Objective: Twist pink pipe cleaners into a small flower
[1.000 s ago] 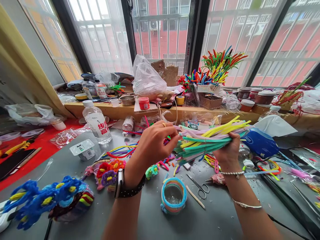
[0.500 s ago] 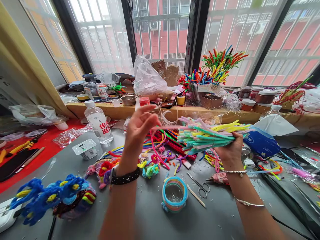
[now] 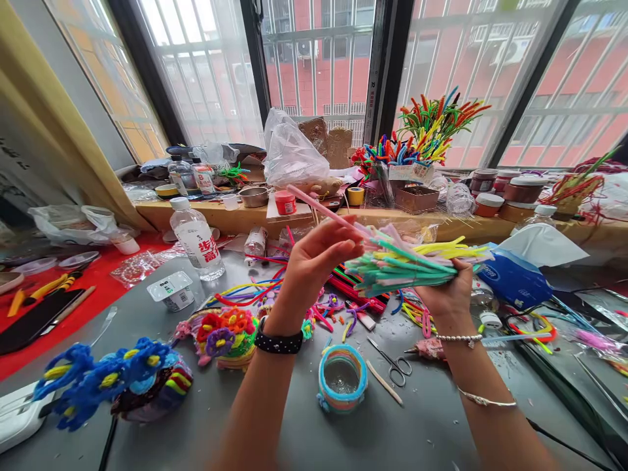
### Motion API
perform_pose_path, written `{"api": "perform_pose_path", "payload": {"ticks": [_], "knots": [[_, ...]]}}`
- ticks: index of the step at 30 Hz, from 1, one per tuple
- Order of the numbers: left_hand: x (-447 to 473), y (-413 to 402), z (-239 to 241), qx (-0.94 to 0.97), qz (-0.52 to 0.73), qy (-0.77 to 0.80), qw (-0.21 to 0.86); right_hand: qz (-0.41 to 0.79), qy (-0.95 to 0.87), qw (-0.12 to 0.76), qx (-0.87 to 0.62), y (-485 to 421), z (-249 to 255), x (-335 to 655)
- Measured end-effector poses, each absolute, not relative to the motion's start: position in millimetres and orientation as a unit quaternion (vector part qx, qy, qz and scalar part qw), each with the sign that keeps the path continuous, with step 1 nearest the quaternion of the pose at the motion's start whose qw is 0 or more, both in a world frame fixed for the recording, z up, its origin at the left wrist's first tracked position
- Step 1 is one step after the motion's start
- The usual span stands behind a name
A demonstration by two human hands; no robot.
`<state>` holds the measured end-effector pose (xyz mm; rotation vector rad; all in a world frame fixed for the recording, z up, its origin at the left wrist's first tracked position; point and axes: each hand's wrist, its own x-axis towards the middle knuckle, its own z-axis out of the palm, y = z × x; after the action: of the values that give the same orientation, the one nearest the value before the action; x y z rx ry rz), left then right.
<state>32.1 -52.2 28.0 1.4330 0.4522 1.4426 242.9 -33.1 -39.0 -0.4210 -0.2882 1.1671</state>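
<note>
My right hand is wrapped round the right part of a thick bundle of pipe cleaners, mint green, yellow and pale pink, held level above the table. At the bundle's left end is my left hand, its fingers bent together round a pink pipe cleaner that sticks out to the upper left. Fingertips of the left hand partly overlap the bundle's tips. Below stands a round jar wrapped in blue and pink pipe cleaner. Beside it lie small scissors and a thin pale stick.
Blue pipe-cleaner flowers and a colourful flowered piece are on the left. A water bottle and a white tub stand behind. A glue gun and a blue tissue pack are right; the sill is crowded.
My left hand has moved right, up to the bundle's end. The pink pipe cleaner now points up and left past the fingers. My right hand keeps its hold on the bundle.
</note>
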Motion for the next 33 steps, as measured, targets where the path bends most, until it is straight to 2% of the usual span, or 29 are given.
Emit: {"api": "perform_pose_path", "payload": {"ticks": [4, 7, 11, 13, 15, 20, 33], "knots": [[37, -48, 24, 0.573, 0.607, 0.230, 0.501, 0.550, -0.158, 0.798, -0.190, -34, -40, 238], [18, -43, 31, 0.520, 0.679, 0.259, 0.450, 0.545, -0.174, 0.798, -0.190, -34, -40, 243], [-35, -54, 53, 0.315, 0.868, 0.181, 0.340, 0.547, -0.158, 0.795, -0.208, -30, -42, 251], [-58, -63, 63, 0.239, 0.927, 0.155, 0.246, 0.538, -0.119, 0.800, -0.236, -27, -44, 251], [-69, -69, 67, 0.237, 0.934, 0.169, 0.209, 0.550, -0.105, 0.788, -0.256, -25, -47, 245], [-58, -62, 60, 0.316, 0.896, 0.191, 0.246, 0.607, -0.110, 0.739, -0.270, -28, -50, 218], [-48, -59, 57, 0.296, 0.873, 0.229, 0.314, 0.711, -0.074, 0.647, -0.265, -7, -55, 127]]}}
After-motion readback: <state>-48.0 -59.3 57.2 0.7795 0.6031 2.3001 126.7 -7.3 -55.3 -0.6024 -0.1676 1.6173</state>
